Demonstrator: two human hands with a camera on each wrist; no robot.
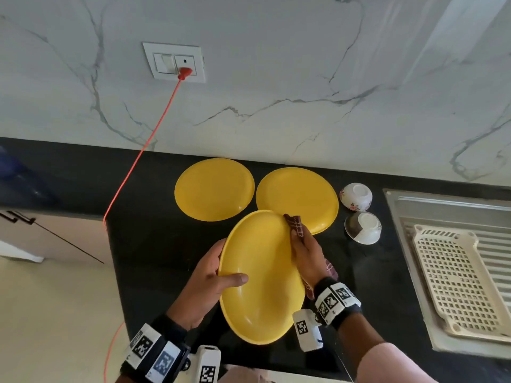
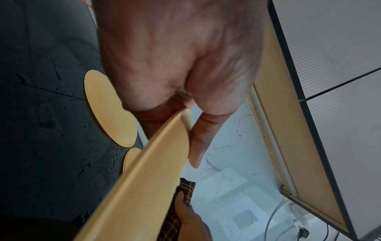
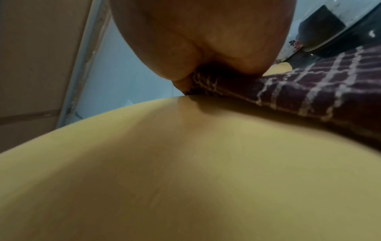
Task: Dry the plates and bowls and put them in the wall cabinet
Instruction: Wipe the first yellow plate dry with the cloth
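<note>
Grip, left: left hand [image 1: 206, 283] clamps the left edge of the raised yellow plate [image 1: 260, 275], thumb across the upper face, fingers out of sight behind it; the left wrist view shows the rim wedged between thumb and fingers.
Grip, right: right hand [image 1: 305, 257] is wrapped round a dark checked cloth [image 1: 295, 228] and presses it against the plate's right rim; the right wrist view shows the cloth bunched under the palm on the yellow surface.
Held plate: lifted off the black counter [image 1: 154, 244], tilted, in front of the person, between both hands.
Other plates: two more yellow plates, one at the left [image 1: 214, 189] and one at the right [image 1: 297, 199], lie flat on the counter near the wall, just beside each other; the held plate overlaps both in the head view.
Bowls: a flowered bowl [image 1: 356, 197] and a dark-banded bowl [image 1: 363, 227] stand upside down just right of the plates, next to the sink's drainboard [image 1: 442, 214].
Counter: water drops show on it in the left wrist view.
Wall cabinet: a cabinet edge appears in the left wrist view; whether a door is open cannot be told.
Step in hand: most likely wiping the first plate dry, working at the rim.
Progress: early, judging by four pieces waiting on the counter.
Next move calls for: passing the cloth over the whole face and back while the left hand turns the plate, then a firm one-handed hold to lift it to the cabinet.
Risk: a wet, smooth plate held by one edge could slip.
</note>
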